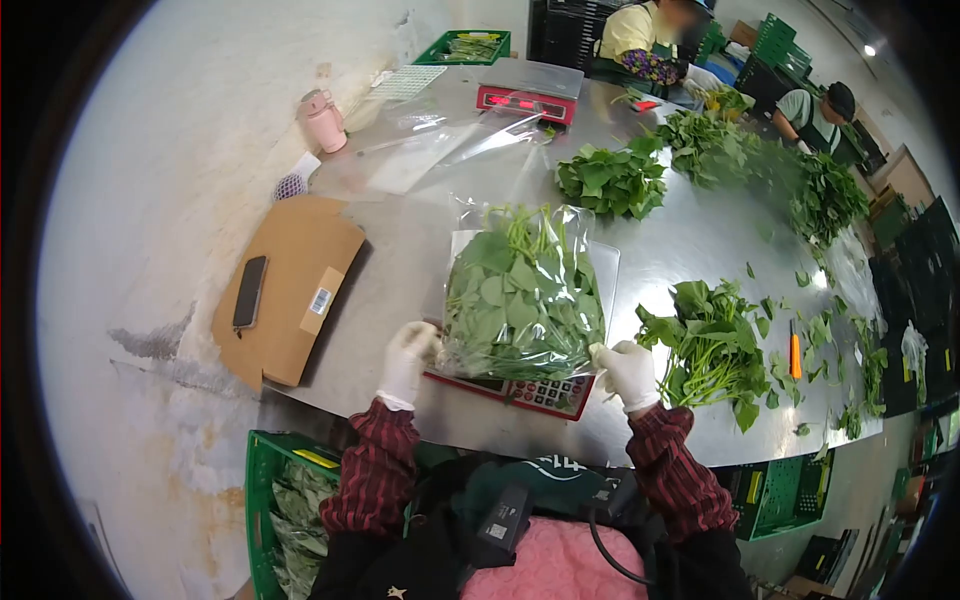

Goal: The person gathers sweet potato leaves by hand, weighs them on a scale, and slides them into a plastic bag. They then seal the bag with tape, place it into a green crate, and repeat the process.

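The white-gloved left hand (408, 360) and white-gloved right hand (627, 374) are apart, one at each lower corner of the clear plastic bag of green leaves (522, 300). The right hand's fingers are closed on its corner; the left hand's curl partly shut at the opposite edge, seemingly pinching the plastic, though the grip is hard to make out. The bag lies over the red-framed scale with grey keys (550, 394), on the shiny metal bench (400, 240). Left of the bag is a brown cardboard box (290, 290); right of it, a loose leafy green bunch (710, 345).
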Tool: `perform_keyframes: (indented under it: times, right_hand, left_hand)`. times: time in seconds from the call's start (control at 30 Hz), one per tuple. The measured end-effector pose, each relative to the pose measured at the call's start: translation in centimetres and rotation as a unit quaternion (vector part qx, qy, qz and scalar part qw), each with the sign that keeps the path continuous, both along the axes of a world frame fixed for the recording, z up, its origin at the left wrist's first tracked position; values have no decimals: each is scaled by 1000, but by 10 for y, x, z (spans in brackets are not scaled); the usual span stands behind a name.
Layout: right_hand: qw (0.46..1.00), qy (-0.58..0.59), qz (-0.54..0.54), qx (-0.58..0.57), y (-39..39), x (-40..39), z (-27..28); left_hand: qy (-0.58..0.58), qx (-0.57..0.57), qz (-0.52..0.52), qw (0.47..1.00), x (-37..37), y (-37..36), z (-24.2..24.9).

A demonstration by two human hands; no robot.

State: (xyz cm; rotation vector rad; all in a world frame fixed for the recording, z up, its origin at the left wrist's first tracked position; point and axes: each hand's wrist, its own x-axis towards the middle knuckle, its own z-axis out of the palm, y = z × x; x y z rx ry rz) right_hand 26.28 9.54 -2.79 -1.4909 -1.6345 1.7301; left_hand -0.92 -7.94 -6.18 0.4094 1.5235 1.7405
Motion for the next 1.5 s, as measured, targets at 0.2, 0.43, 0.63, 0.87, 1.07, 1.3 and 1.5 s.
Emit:
perform_keyframes:
  times: [0.2,0.43,0.63,0.87,1.07,1.3,1.5]
  right_hand:
    - [956,-44,-80,280,3,11,15]
    - [760,-103,191,613,7,-17,43]
    - [734,-43,284,616,34,-33,21]
    - [781,-54,309,540,38,-33,9]
    - [799,-69,314,508,38,-33,9]
    - [790,-87,333,507,39,-34,5]
    - [777,-125,342,513,39,-35,4]
  left_hand:
    - [236,-9,150,960,11,-30,35]
    - [223,-32,37,974,42,-13,21]
    - [226,94,68,967,50,-3,10]
    - [170,90,25,981,52,-14,14]
    - [31,166,-30,985,35,-13,16]
    - [-74,165,-84,980,19,-17,6]
    - [-45,186,-84,978,14,-26,4]
